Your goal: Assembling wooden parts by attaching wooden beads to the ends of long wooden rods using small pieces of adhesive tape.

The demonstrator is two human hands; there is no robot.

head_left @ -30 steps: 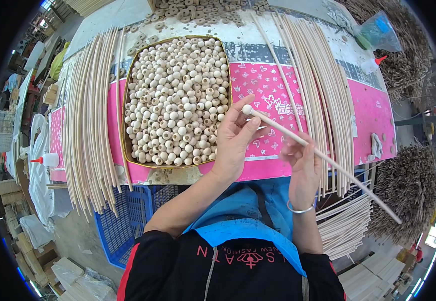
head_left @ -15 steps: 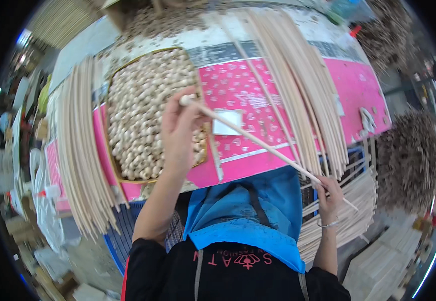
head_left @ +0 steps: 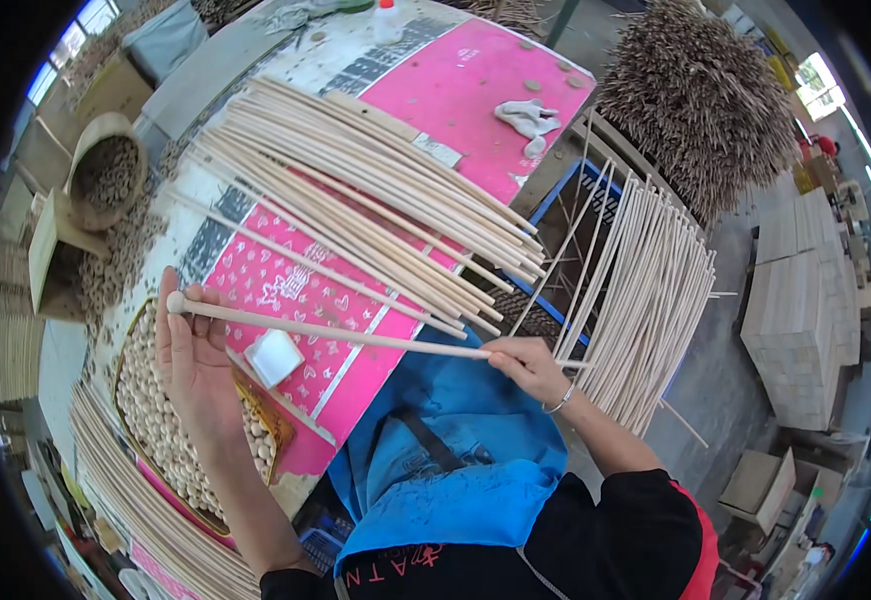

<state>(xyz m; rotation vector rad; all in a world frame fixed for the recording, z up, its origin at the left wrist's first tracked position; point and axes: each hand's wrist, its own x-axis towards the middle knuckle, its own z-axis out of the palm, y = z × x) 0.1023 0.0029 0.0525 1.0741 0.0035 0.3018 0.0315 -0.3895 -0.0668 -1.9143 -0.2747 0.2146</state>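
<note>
A long pale wooden stick (head_left: pixel 355 337) slants across in front of me, with a round wooden bead (head_left: pixel 176 302) on its left end. My right hand (head_left: pixel 525 364) is closed around the stick near its other end. At the bead end, my left hand (head_left: pixel 195 365) has its fingers stretched and apart, with the bead and stick end lying against them. Below that hand, a shallow yellow-rimmed tray (head_left: pixel 273 468) holds many similar beads, partly hidden by my forearm. Bundles of sticks (head_left: pixel 375 200) lie on the pink-covered table (head_left: pixel 465 75) beyond the held stick.
More sticks (head_left: pixel 645 300) rest over a blue crate (head_left: pixel 595 190) at the right. Another stick bundle (head_left: pixel 125 480) lies left of the tray. A white box (head_left: pixel 273 357), a white cloth (head_left: pixel 528 118) and a tipped round basket (head_left: pixel 105 170) are on the table. Stacked boards (head_left: pixel 805 310) stand at far right.
My view has turned to the right. The stick now lies closer to level, its bead end still at my left hand, whose fingers have loosened from the bead. My right hand still grips the stick.
</note>
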